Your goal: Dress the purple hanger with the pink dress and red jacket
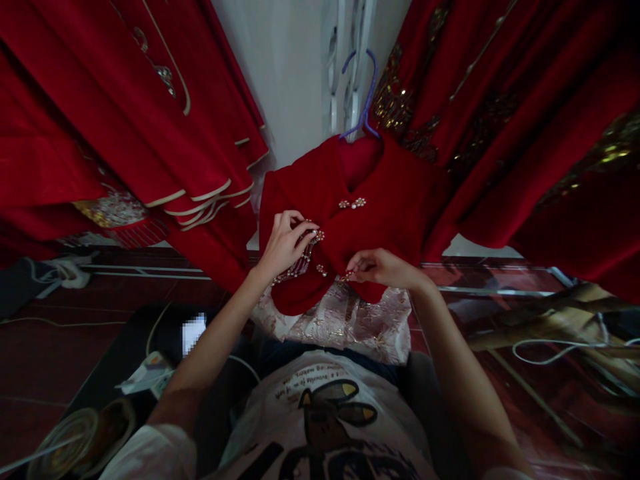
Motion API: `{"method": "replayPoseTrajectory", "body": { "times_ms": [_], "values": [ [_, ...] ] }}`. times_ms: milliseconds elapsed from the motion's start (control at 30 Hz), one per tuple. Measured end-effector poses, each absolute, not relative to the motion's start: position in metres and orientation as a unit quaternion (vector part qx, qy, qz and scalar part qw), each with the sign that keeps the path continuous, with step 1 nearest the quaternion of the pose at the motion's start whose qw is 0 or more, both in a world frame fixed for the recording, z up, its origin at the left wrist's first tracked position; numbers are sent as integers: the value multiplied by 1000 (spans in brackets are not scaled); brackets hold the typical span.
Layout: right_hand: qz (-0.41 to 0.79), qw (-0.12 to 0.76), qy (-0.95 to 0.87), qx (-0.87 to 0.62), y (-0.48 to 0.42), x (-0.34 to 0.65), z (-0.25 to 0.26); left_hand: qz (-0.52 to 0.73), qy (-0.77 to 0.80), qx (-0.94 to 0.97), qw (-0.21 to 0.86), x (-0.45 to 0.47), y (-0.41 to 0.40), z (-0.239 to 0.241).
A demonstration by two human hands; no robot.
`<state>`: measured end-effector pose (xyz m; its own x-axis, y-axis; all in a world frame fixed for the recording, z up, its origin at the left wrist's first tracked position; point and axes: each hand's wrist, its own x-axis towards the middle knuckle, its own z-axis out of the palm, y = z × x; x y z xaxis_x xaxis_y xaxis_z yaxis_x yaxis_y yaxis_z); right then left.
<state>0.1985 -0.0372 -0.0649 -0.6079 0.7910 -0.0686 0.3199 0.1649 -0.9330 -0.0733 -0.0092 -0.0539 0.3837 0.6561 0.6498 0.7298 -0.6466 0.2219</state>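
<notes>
A small red velvet jacket (pixel 385 200) hangs in front of me on a purple hanger (pixel 367 93). A pearl clasp (pixel 352 203) is fastened near its collar. My left hand (pixel 285 241) pinches the jacket's front flap at a beaded pearl fastening (pixel 317 236) with a dangling bead tassel (pixel 296 268). My right hand (pixel 381 268) pinches the lower front edge at another small pearl fastening (pixel 346 275). Both hands have their fingers closed on the cloth. A pale embroidered skirt (pixel 350 323) shows below the jacket.
Long red garments with gold trim (pixel 150 133) hang at the left, and red garments with gold embroidery (pixel 500 113) at the right. A dark red tiled floor (pixel 65 347) lies below. White cables (pixel 560 347), papers (pixel 150 377) and a round plastic lid (pixel 75 440) lie around me.
</notes>
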Motion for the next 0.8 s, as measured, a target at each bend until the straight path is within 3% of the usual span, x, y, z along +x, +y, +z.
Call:
{"method": "replayPoseTrajectory", "body": {
  "times_ms": [267,467,800],
  "values": [
    [519,229,-730,-380,-37,196,-67,-291,-315,-901,65,-73,3,-38],
    [521,233,-727,-383,-37,199,-65,-337,-321,-885,33,-63,11,-41],
    [566,138,-722,-373,-43,207,-59,-365,-346,-853,141,-7,18,-21]
  ]
}}
